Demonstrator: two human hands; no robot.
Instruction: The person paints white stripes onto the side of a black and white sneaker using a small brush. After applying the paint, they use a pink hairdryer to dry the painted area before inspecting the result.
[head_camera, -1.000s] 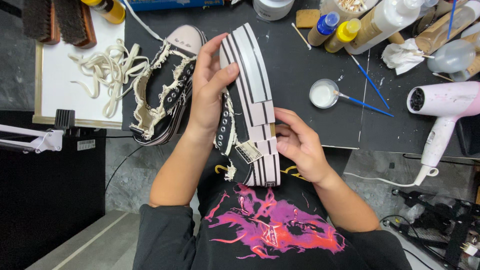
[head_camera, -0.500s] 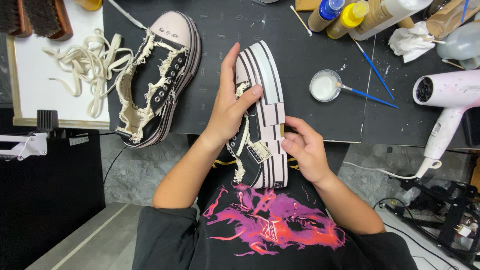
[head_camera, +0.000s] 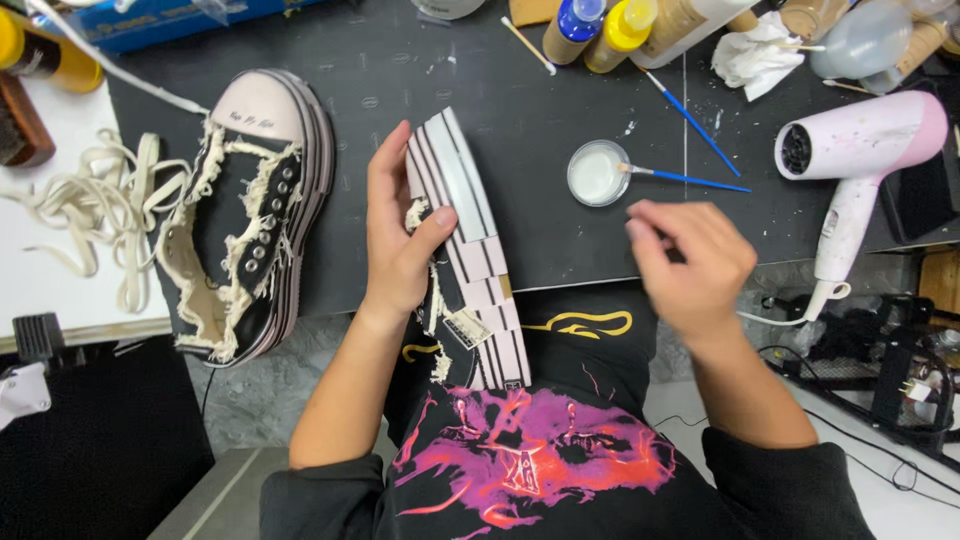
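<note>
Black upper of platform sneaker (head_camera: 470, 250) mostly hidden behind left hand (head_camera: 395, 240).

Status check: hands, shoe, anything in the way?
Left hand gripping tilted platform shoe. Right hand empty, off shoe, near glue dish. Nothing blocking.

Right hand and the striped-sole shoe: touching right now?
Apart. The head view shows the right hand lifted away, dark mat visible between it and the shoe, which only the left hand grips.
</note>
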